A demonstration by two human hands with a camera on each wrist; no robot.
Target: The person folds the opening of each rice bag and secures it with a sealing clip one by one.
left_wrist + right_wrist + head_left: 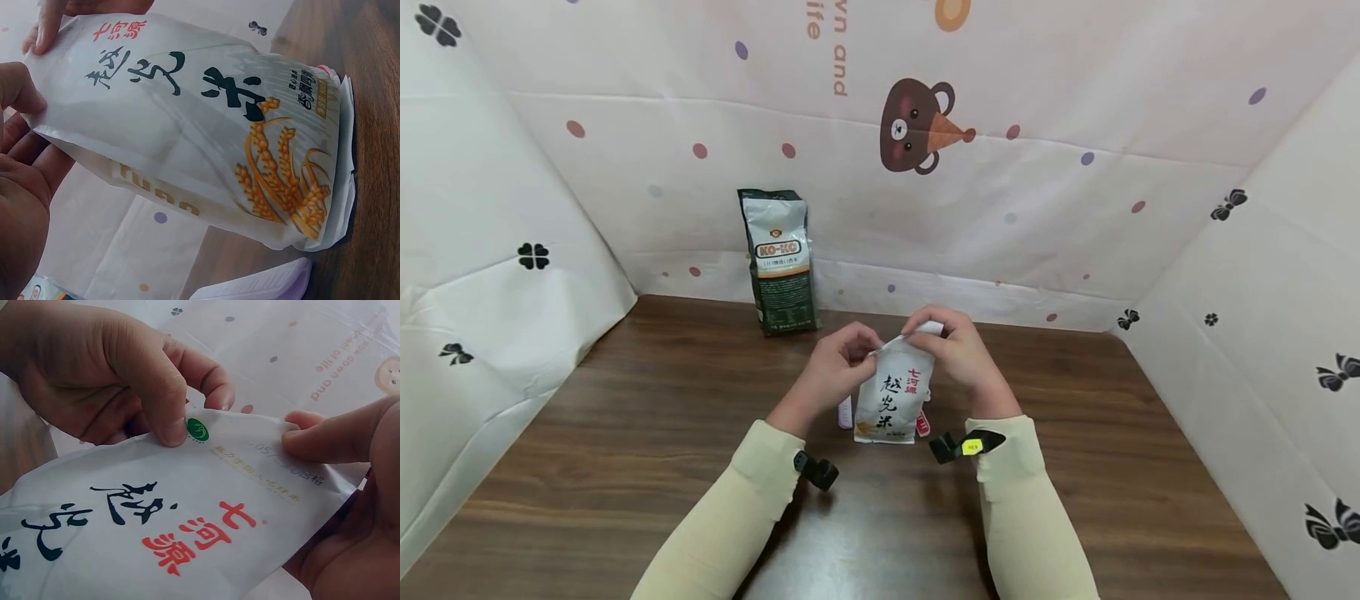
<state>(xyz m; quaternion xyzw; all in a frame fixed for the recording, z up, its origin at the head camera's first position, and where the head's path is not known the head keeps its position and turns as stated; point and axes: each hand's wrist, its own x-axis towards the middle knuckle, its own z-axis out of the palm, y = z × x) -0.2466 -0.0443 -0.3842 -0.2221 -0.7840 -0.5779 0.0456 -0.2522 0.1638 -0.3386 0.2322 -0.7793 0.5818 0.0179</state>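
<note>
A white rice bag with black and red characters stands on the table in front of me, its top edge between my two hands. My left hand pinches the top edge at its left part, thumb in front and fingers behind. At the right top corner my right hand pinches the edge the same way. The right wrist view shows both thumbs on the bag's printed face near a green round mark. Wheat ears are printed near the base of the bag in the left wrist view.
A green and silver KO-KO bag stands at the back of the brown table, by the patterned cloth. Beside the rice bag lies a pale purple object. A red and white item shows partly behind its right side.
</note>
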